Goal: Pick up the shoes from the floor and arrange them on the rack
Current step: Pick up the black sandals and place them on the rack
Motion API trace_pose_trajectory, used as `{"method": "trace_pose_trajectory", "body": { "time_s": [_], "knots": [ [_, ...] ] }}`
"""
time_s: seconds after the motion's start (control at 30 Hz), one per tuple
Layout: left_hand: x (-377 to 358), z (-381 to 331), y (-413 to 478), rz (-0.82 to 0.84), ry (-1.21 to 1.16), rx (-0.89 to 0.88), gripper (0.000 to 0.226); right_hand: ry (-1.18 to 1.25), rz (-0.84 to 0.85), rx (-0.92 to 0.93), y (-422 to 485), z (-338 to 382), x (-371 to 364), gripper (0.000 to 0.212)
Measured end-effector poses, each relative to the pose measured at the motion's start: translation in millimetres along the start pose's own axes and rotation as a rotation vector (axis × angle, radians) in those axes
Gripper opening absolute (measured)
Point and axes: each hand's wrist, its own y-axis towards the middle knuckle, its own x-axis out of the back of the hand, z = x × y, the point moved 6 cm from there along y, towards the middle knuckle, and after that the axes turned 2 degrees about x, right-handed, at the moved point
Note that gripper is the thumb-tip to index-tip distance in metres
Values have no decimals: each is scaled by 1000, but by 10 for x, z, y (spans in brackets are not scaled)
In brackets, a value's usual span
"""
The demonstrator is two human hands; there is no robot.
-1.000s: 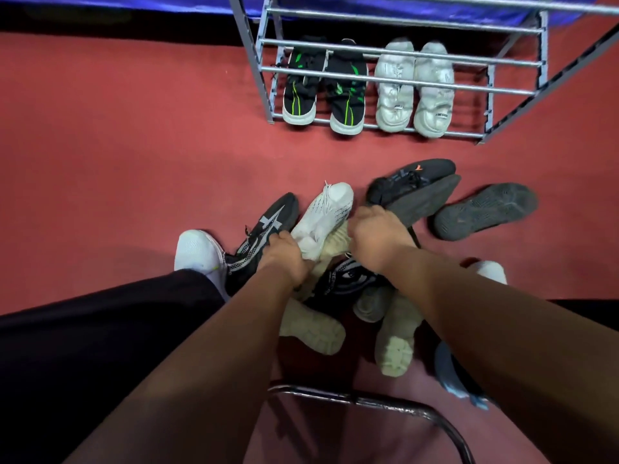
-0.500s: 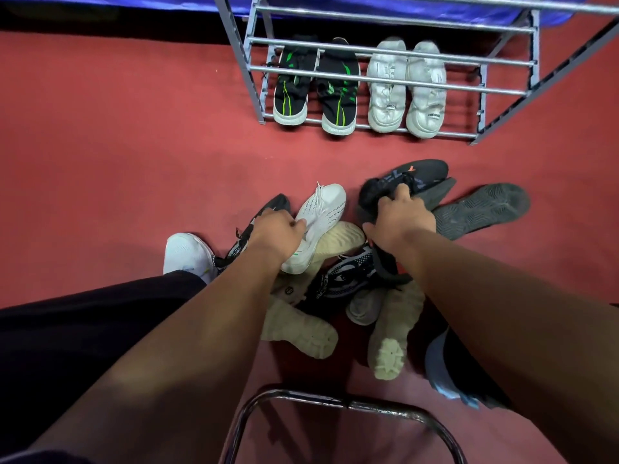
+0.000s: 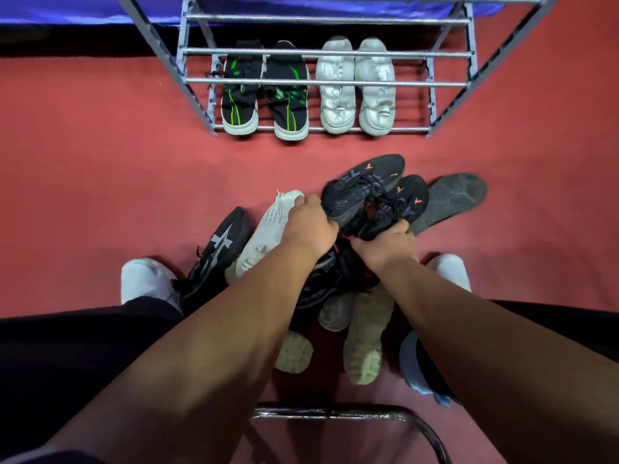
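Both hands on the black pair with orange marks. Left hand (image 3: 313, 226) closed on the heel end of the left black shoe (image 3: 363, 182); right hand (image 3: 388, 244) closed on the heel end of the right black shoe (image 3: 398, 204). Toes point away from the grip, toward the rack (image 3: 321, 82). Whether the pair is clear of the pile, cannot tell.

Just left of the left grip: white knit shoe (image 3: 268, 229), then black shoe with white cross mark (image 3: 217, 252). Right of the right grip: dark upturned sole (image 3: 450, 199) on the red floor (image 3: 100, 169). Beyond the grips, rack bottom shelf holds a black-green pair (image 3: 264, 92) and a white pair (image 3: 356, 92), side by side. Below the grips, pale soles (image 3: 365, 333) in the heap.
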Motion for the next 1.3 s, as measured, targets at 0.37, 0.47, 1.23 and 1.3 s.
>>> {"method": "trace_pose_trajectory", "body": {
  "time_s": [0.37, 0.47, 1.23, 1.3],
  "knots": [
    [-221, -7, 265, 85, 32, 19, 62, 233, 126, -42, 240, -205, -20, 128],
    [-240, -82, 373, 75, 34, 34, 63, 203, 142, -43, 286, -186, -55, 137],
    [199, -336, 459, 312, 7, 249, 60, 177, 109, -175, 324, -199, 175, 107],
    [372, -332, 343, 332, -23, 247, 52, 187, 132, -197, 325, -185, 219, 99]
  ]
}}
